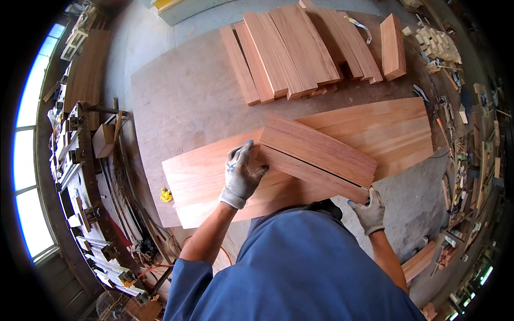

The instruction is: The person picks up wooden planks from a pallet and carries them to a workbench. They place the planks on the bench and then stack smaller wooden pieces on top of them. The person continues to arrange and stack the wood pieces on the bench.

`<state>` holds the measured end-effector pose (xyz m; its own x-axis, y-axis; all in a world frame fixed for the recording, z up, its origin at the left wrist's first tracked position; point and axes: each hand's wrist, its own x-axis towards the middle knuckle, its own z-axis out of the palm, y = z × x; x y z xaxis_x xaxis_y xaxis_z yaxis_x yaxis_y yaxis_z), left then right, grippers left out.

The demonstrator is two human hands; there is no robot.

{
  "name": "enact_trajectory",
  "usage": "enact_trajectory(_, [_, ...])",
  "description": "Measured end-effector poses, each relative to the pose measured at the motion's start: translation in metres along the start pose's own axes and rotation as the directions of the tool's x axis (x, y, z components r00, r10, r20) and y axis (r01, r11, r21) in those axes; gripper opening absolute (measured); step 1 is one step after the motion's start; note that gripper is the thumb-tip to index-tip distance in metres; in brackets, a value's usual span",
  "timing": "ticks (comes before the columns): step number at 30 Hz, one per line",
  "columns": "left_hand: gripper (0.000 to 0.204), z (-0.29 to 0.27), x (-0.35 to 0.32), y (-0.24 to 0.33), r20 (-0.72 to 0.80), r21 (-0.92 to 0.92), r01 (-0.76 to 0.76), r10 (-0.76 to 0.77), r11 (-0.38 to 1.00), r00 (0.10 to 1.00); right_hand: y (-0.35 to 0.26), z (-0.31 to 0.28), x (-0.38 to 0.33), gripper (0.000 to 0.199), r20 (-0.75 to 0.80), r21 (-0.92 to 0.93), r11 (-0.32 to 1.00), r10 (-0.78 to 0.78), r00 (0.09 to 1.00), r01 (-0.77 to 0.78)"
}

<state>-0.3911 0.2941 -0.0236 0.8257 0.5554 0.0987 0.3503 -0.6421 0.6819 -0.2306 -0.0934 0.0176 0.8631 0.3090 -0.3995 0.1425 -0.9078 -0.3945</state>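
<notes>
Paired boards [321,150] over wide panel [396,128].
Right hand [370,211] clamped on four-o'clock end; left hand [242,174] at ten, can't tell grip.

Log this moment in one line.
left hand: at left end of wooden boards | right hand: gripping right end | boards: slanted over wide panel

Can't read any text, label, brand, number or sign in this view. Can only make out a small dark-blue printed mark [231,167] on the back of the light-grey knit work glove [239,184] on the left hand [242,175], near the knuckles. Too small and blurred to resolve; can't tell letters from logo. Can't pick out legible print on the reddish-brown wooden boards [318,147] either.
</notes>
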Motion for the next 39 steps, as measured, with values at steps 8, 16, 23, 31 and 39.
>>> enact_trajectory(8, [0.071,0.001,0.006,0.006,0.028,-0.101,0.068,-0.065,0.993,0.997,-0.005,0.008,0.001,0.062,-0.154,0.395,0.917,0.01,0.988,0.052])
enact_trajectory(16, [0.067,-0.001,0.011,0.001,0.109,-0.091,0.059,-0.049,0.994,0.993,-0.001,0.017,-0.001,0.057,-0.165,0.485,0.874,0.066,0.984,0.023])
enact_trajectory(23, [0.063,-0.002,0.012,-0.005,0.144,-0.196,0.147,-0.12,0.97,0.982,-0.012,0.007,0.001,0.047,-0.086,0.578,0.816,0.059,0.995,0.001])
enact_trajectory(31, [0.065,0.001,0.021,0.002,0.186,-0.237,0.221,-0.179,0.946,0.966,-0.016,-0.007,0.021,0.044,-0.094,0.327,0.945,0.016,0.995,0.016])
enact_trajectory(39, [0.085,0.004,0.041,-0.002,0.087,-0.517,0.155,-0.128,0.842,0.988,-0.052,-0.028,0.032,0.128,-0.174,-0.311,0.916,-0.318,0.932,0.254])
